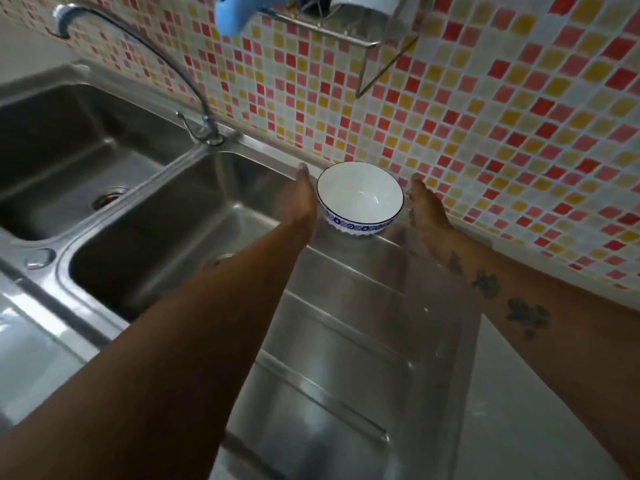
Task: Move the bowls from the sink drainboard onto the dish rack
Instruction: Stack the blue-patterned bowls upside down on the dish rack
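One white bowl [360, 194] with a blue patterned band stands upright at the far end of the steel drainboard [346, 323], close to the tiled wall. My left hand [299, 199] is stretched out just left of the bowl, fingers straight, at or nearly touching its rim. My right hand [426, 206] reaches along the bowl's right side, fingers extended, a small gap from the rim. Neither hand grips anything. A wall-mounted wire dish rack [346, 27] hangs above, partly cut off by the frame's top edge.
A double steel sink [145, 216] lies to the left, with a curved faucet [156, 57] behind it. A blue object [239, 8] and a white dish [367, 1] rest on the rack. Mosaic tiles [502, 133] cover the wall on the right.
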A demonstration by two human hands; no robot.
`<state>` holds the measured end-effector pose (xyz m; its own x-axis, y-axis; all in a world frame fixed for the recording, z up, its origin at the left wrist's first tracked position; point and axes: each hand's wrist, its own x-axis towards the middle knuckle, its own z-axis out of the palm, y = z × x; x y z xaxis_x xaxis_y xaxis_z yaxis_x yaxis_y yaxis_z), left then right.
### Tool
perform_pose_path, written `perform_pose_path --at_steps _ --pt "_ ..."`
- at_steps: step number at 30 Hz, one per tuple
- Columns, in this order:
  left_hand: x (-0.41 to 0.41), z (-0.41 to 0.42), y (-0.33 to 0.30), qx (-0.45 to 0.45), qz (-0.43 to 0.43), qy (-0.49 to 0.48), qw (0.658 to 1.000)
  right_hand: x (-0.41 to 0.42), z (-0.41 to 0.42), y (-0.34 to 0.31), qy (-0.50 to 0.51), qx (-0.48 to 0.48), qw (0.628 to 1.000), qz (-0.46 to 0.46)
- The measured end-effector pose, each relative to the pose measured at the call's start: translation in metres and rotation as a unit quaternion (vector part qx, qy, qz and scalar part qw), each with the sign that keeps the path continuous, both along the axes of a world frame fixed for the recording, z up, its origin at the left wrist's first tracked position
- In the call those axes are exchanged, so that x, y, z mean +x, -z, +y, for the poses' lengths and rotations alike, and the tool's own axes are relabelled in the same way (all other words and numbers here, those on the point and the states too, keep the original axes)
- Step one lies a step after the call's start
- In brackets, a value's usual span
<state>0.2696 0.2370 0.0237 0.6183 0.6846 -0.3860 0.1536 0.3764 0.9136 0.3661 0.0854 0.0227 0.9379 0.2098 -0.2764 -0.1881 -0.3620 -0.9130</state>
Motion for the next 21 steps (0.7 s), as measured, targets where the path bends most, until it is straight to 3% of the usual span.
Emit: perform_pose_path --at_steps 8,21 --pt "0.040 -0.003 0.027 -0.064 -0.019 -0.006 0.998 0.022 0.024 0.040 0.045 0.139 0.983 0.110" --pt "0.034 -0.022 0.012 -0.038 0.030 -0.015 0.999 0.022 0.040 0.055 0.144 0.174 0.967 0.117"
